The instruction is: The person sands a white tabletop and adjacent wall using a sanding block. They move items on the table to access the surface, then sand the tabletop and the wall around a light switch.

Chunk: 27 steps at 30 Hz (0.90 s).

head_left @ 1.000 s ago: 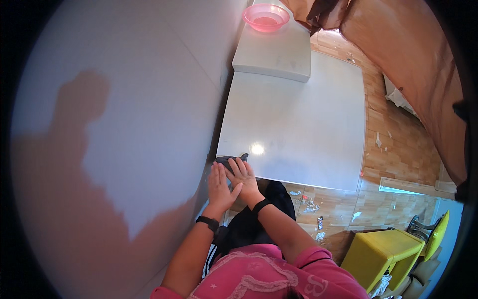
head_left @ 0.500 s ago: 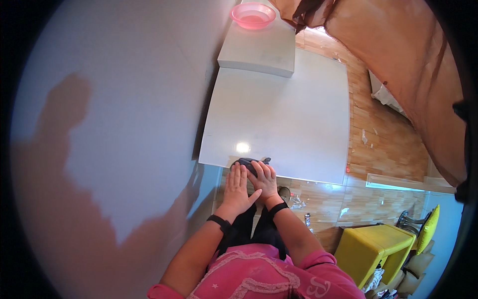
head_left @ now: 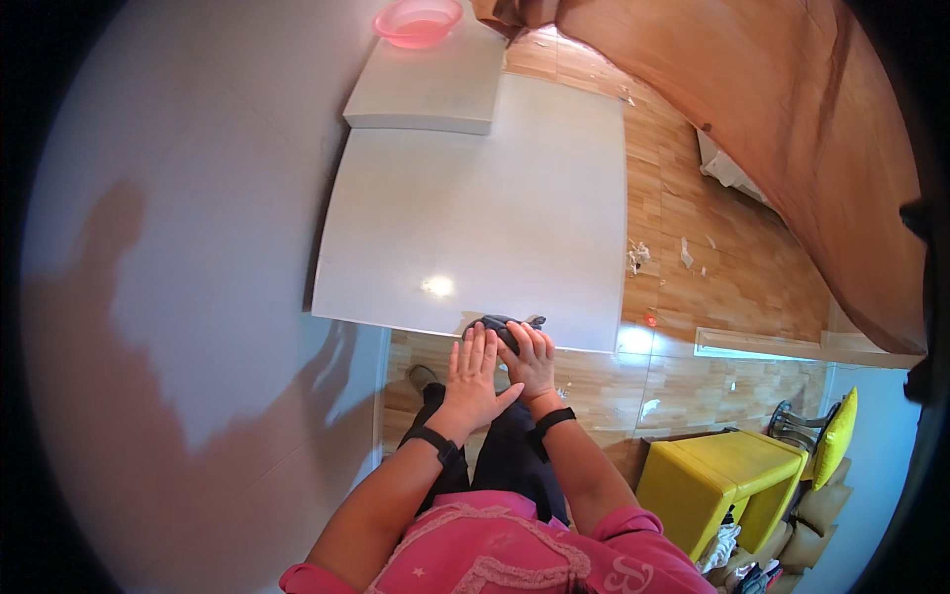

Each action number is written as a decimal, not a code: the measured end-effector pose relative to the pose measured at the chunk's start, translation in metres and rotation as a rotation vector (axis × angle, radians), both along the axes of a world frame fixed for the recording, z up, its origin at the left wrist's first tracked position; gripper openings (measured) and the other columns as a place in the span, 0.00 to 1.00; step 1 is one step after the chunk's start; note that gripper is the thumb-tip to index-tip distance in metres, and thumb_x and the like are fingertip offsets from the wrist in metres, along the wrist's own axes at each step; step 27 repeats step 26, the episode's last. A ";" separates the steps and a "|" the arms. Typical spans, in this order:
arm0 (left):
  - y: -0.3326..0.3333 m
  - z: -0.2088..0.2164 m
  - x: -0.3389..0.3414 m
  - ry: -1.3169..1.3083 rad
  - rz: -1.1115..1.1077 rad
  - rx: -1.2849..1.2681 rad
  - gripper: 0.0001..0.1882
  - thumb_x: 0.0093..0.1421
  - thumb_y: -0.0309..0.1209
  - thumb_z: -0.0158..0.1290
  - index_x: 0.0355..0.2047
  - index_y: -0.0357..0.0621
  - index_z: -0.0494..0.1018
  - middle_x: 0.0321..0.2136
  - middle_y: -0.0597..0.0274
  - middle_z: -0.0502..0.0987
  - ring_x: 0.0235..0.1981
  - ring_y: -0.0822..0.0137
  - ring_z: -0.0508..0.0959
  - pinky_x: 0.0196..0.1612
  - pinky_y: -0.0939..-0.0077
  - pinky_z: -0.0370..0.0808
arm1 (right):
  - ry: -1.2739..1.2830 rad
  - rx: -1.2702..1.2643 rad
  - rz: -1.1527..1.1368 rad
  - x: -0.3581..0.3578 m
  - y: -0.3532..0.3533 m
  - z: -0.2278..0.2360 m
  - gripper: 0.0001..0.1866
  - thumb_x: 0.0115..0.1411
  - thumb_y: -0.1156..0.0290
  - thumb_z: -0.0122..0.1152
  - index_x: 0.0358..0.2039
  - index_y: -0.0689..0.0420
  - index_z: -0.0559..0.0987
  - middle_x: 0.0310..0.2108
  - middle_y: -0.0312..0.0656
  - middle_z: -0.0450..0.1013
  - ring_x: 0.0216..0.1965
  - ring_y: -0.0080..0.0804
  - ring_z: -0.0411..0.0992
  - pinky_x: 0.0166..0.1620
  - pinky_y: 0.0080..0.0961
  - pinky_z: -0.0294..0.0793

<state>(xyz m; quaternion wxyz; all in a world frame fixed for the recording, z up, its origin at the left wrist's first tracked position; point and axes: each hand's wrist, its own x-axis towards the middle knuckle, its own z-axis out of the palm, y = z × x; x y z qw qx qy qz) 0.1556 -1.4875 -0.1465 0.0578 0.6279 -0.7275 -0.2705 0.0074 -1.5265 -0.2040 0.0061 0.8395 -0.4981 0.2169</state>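
Both hands sit together at the near edge of the white surface [head_left: 475, 218], and I see them on a small dark cloth thing [head_left: 507, 329] that lies right at that edge. My left hand [head_left: 473, 381] is flat with the fingers spread wide, and it lies on the near side of the dark thing. My right hand [head_left: 531, 361] is just beside it, touching it, with the fingers curled over the top of the dark thing as if pressing down on it. I cannot tell if those fingers pinch the cloth or only push on it. A second ago my hands were lying more to the left corner of the surface, and now they are nearer the middle of the near edge, so the dark thing has slid along with them. The hands have stayed close together on it the whole time. I think this means the dark thing is being pressed or folded flat, and that work is not done, since most of the cloth is hidden under my hands. A black band is on each wrist. Far away at the top, a pink bowl [head_left: 418, 20] stands on a smaller white slab [head_left: 430, 94] that rests on the far side. A yellow box [head_left: 727, 485] stands on the wooden floor [head_left: 712, 287] to my right, and small bits of paper [head_left: 638, 257] lie on that floor.
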 end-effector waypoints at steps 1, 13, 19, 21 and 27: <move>-0.001 0.000 -0.012 -0.001 -0.009 0.000 0.58 0.60 0.62 0.51 0.74 0.37 0.36 0.75 0.44 0.36 0.76 0.50 0.36 0.74 0.50 0.35 | 0.006 -0.001 -0.014 -0.011 0.000 0.000 0.21 0.57 0.64 0.60 0.52 0.33 0.80 0.60 0.32 0.66 0.62 0.34 0.62 0.63 0.39 0.61; -0.011 0.002 -0.125 0.055 -0.139 0.027 0.57 0.61 0.64 0.49 0.73 0.35 0.39 0.74 0.41 0.37 0.76 0.49 0.37 0.74 0.48 0.35 | 0.017 0.024 -0.087 -0.137 0.003 0.000 0.21 0.56 0.68 0.61 0.51 0.33 0.81 0.60 0.33 0.67 0.63 0.36 0.63 0.64 0.42 0.60; -0.012 -0.005 -0.150 0.046 -0.106 -0.025 0.56 0.61 0.64 0.49 0.73 0.35 0.40 0.74 0.42 0.40 0.76 0.49 0.39 0.74 0.48 0.35 | -0.004 0.152 -0.065 -0.155 0.004 0.016 0.22 0.59 0.66 0.62 0.55 0.38 0.79 0.67 0.36 0.62 0.69 0.42 0.56 0.69 0.47 0.54; -0.011 -0.008 -0.147 0.045 -0.095 -0.053 0.57 0.61 0.65 0.49 0.74 0.36 0.40 0.74 0.43 0.40 0.76 0.50 0.39 0.74 0.48 0.34 | 0.017 0.237 -0.027 -0.157 0.001 0.020 0.26 0.60 0.63 0.62 0.61 0.38 0.75 0.70 0.38 0.58 0.72 0.44 0.52 0.71 0.48 0.50; -0.014 -0.008 -0.148 -0.027 0.035 -0.041 0.59 0.60 0.68 0.47 0.74 0.38 0.38 0.75 0.48 0.39 0.76 0.52 0.36 0.74 0.47 0.33 | -0.007 0.350 0.072 -0.148 -0.016 0.041 0.34 0.60 0.58 0.63 0.68 0.37 0.66 0.74 0.41 0.51 0.74 0.44 0.47 0.73 0.48 0.45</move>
